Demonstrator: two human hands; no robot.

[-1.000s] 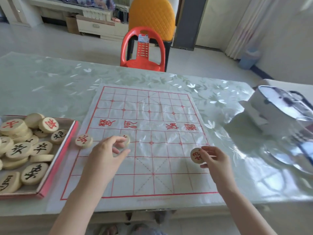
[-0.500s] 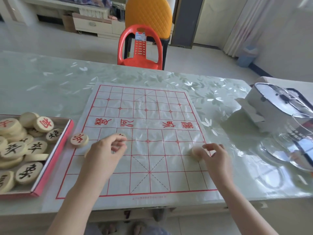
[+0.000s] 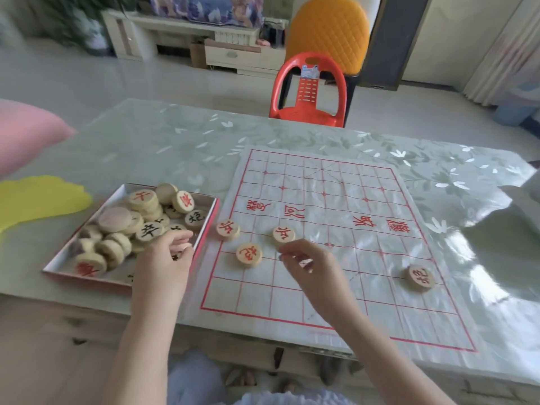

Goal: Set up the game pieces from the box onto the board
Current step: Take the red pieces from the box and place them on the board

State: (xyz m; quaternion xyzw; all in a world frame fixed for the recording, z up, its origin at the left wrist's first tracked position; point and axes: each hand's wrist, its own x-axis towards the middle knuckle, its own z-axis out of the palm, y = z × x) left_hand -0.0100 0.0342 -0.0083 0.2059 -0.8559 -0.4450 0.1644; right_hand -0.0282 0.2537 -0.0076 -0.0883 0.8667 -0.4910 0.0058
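Fingers of the left hand curl, grip unclear, over round wooden pieces in the red-edged box; right hand fingers pinch empty beside a red-marked disc on the paper board.

Red plastic chair behind table; orange padded chair beyond; pale glossy floor.

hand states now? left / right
Left hand: over the red-rimmed cardboard box of round wooden pieces, fingers curled; grip cannot be told.
Right hand: above the board, loosely open, empty.
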